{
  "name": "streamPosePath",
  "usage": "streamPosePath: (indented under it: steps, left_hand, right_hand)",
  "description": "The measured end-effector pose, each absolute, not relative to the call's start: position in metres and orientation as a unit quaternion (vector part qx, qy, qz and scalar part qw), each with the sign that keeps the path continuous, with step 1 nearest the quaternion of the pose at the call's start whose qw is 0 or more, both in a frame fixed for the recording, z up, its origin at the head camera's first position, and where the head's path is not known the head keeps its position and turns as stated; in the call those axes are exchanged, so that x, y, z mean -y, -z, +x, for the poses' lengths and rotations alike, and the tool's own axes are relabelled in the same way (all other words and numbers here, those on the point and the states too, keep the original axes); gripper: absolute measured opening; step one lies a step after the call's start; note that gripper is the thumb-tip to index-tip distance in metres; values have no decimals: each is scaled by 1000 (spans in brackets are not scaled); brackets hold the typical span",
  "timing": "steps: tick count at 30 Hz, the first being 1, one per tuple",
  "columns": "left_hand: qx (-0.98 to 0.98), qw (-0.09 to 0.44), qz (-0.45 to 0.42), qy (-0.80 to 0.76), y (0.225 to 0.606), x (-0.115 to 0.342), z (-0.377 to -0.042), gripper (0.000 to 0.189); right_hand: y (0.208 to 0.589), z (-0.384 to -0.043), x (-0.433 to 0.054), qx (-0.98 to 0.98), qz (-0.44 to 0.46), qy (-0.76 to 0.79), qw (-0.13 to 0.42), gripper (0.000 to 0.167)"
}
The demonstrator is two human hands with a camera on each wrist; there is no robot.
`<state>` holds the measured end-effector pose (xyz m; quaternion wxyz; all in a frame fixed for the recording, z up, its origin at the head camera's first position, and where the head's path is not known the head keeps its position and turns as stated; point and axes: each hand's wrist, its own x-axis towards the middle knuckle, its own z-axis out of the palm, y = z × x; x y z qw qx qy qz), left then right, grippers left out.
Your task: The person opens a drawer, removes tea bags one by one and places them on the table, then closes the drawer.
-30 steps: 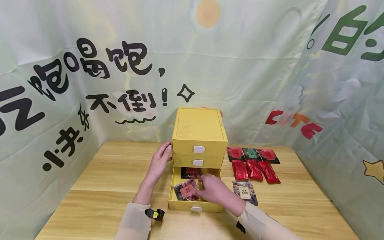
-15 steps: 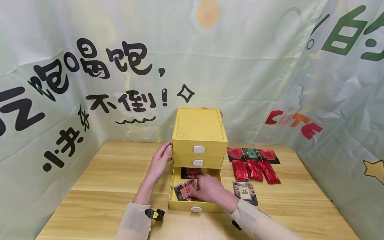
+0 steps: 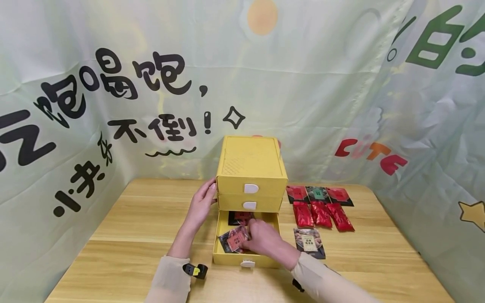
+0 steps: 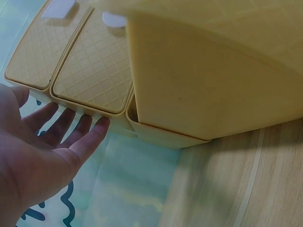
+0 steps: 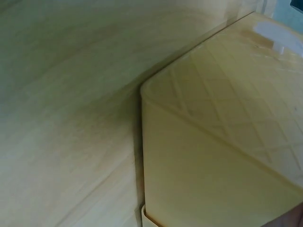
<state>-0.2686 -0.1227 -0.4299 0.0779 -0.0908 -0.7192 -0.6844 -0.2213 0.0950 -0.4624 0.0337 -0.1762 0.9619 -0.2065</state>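
A yellow cabinet of stacked drawers [image 3: 251, 158] stands on the table with its bottom drawer [image 3: 273, 261] pulled out. Against the cabinet's left side rests my left hand [image 3: 201, 204]; the left wrist view shows its fingers [image 4: 90, 142] extended along the edge. Inside the drawer, my right hand [image 3: 265, 237] pinches a black snack packet with a red label [image 3: 234, 240] at its right edge. Behind it lies another dark packet with a red label [image 3: 238, 216], partly hidden under the upper drawers. In the right wrist view, the drawer's front and side [image 5: 213, 156] hide most of that hand.
Right of the cabinet lie three flat packets, one with a green label [image 3: 318, 194], above several shiny red sachets [image 3: 321, 215]. Nearer is a packet with a cream label [image 3: 309, 243]. A printed cloth [image 3: 182, 97] hangs behind the wooden table [image 3: 140, 235].
My right hand has shifted slightly left and closed on the edge of the front packet, whose label has tilted a little. My left hand has stayed at the cabinet's side.
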Motion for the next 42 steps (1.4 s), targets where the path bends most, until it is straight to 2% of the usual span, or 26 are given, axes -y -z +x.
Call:
streamPosePath:
  steps: [27, 42]
  left_hand:
    - [716, 76, -92, 688, 431, 123, -270, 47]
    - [718, 74, -93, 686, 430, 123, -269, 48]
  right_hand:
    - [465, -225, -99, -896, -225, 382, 31, 25]
    - [461, -223, -106, -878, -212, 430, 13, 15]
